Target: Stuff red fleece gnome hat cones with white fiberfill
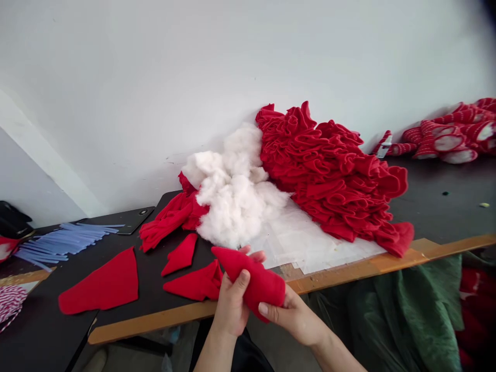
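Observation:
Between my two hands is a red cone-shaped fabric piece (253, 276), its pointed tip aimed up and left. My left hand (234, 302) wraps round its middle, thumb on top. At the wider lower right end, my right hand (289, 312) grips it with the thumb in front and the fingers behind. The piece looks rounded; its inside is hidden. Just beyond lies a heap of white fluffy stuffing (236, 196). Flat red fabric pieces lie to the left: a large one (104, 284), a small one (181, 256) and a folded one (196, 281).
A tall pile of red fabric pieces (329, 170) leans by the wall on a plastic sheet (298, 237). Blue strips (65, 240) and red-white twine (11, 305) sit at left. Striped stuffed pieces (445, 137) and a small bottle (384, 147) are at right. Brown tape covers the table edge (155, 323).

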The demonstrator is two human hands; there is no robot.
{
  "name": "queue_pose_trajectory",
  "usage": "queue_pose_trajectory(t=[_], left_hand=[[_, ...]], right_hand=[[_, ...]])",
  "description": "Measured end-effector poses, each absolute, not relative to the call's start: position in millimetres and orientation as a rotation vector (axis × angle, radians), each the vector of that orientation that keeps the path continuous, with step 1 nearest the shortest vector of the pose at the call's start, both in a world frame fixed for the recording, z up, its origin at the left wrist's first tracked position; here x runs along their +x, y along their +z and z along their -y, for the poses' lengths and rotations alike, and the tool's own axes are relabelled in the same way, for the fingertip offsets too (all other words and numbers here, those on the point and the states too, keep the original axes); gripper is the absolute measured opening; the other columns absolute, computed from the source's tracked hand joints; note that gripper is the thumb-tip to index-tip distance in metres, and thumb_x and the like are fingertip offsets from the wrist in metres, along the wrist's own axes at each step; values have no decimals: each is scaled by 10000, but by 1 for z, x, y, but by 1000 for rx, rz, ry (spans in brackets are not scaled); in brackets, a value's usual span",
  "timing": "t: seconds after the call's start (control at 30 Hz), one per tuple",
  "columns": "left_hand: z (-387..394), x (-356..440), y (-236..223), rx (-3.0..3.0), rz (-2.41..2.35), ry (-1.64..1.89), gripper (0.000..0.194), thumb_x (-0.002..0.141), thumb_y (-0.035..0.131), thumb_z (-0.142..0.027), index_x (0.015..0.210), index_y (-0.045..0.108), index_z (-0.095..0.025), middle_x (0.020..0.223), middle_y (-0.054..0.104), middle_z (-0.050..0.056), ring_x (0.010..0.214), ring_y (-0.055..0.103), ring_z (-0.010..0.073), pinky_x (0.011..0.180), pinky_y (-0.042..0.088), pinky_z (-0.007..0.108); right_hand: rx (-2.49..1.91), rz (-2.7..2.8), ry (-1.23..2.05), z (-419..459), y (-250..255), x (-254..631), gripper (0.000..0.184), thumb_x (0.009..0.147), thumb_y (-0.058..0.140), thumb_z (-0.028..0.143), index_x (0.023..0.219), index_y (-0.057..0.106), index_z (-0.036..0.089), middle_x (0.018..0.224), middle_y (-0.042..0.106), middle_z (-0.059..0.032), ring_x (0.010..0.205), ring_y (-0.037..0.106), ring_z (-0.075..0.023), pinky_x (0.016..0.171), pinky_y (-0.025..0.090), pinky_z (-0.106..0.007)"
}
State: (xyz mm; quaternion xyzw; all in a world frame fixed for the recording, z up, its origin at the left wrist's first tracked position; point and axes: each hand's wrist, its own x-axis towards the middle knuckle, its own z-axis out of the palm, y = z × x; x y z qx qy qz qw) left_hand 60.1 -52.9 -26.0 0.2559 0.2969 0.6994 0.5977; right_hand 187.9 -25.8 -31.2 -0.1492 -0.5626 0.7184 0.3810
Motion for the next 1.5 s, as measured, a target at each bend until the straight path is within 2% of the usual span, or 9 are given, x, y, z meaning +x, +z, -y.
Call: queue_pose_trajectory(t=[0.1, 0.27, 0.47, 0.63, 0.83, 1.07, 1.23, 1.4, 1.5], left_hand=[[53, 62, -23, 697, -713, 1496, 390, 753, 675, -302, 1124, 609, -200, 1166, 637, 126, 1011, 601, 270, 911, 440, 428], [50, 58, -22, 644, -721, 1512, 431, 786, 643, -278, 1204, 566, -207, 1162, 641, 125, 1102, 564, 279, 958, 414, 434], [45, 53, -25, 507, -710, 1700, 427, 743, 691, -257, 1153, 602, -183, 1102, 670, 117, 1107, 571, 285, 975, 416, 452], [37, 60, -25, 294, -810, 1743, 342, 702, 730, -278, 1001, 664, -127, 1014, 698, 133, 1051, 605, 284, 968, 430, 439], [35, 52, -23, 344, -734, 1760, 424, 728, 698, -360, 1093, 626, -157, 1059, 685, 132, 1063, 601, 272, 952, 441, 429], [28, 41, -17, 263, -867, 1884, 255, 686, 737, -314, 858, 661, -142, 833, 721, 95, 844, 671, 216, 868, 492, 382], [29, 46, -13, 336, -776, 1855, 317, 731, 700, -318, 992, 640, -149, 1020, 693, 117, 958, 644, 215, 900, 479, 363], [25, 45, -13, 198, -850, 1855, 207, 707, 723, -285, 821, 639, -134, 818, 711, 95, 851, 672, 224, 890, 486, 417], [27, 49, -16, 256, -782, 1862, 277, 715, 714, -330, 925, 640, -166, 936, 705, 89, 938, 651, 223, 896, 487, 400]], right_hand=[[-342, 1424, 1870, 27, -31, 189, 387, 755, 704, 316, 1133, 630, 280, 979, 686, -28, 965, 627, -226, 914, 463, -422], [-469, 1370, 1806, 29, -35, 184, 201, 777, 679, 345, 956, 695, 255, 895, 692, -20, 1006, 601, -229, 957, 426, -430], [-509, 1176, 1852, 25, -35, 178, 271, 772, 701, 317, 1029, 681, 234, 927, 700, -31, 875, 623, -187, 878, 465, -353], [-464, 957, 1854, 29, -37, 166, 315, 765, 715, 303, 1071, 664, 248, 1052, 679, -33, 982, 599, -192, 961, 410, -353], [-596, 901, 1829, 22, -39, 163, 261, 795, 675, 380, 1010, 692, 232, 921, 712, -33, 844, 634, -184, 858, 457, -342], [-556, 820, 1835, 22, -40, 158, 295, 756, 713, 370, 1005, 696, 213, 946, 710, -47, 921, 628, -214, 895, 441, -359], [-616, 818, 1791, 18, -42, 156, 298, 761, 701, 391, 997, 693, 209, 928, 713, -44, 819, 638, -201, 740, 487, -316], [-605, 879, 1801, 19, -36, 158, 320, 739, 717, 396, 994, 695, 204, 901, 713, -42, 825, 638, -214, 780, 483, -341], [-607, 854, 1778, 19, -31, 157, 336, 734, 716, 404, 996, 690, 197, 902, 713, -50, 826, 640, -224, 782, 491, -360]])
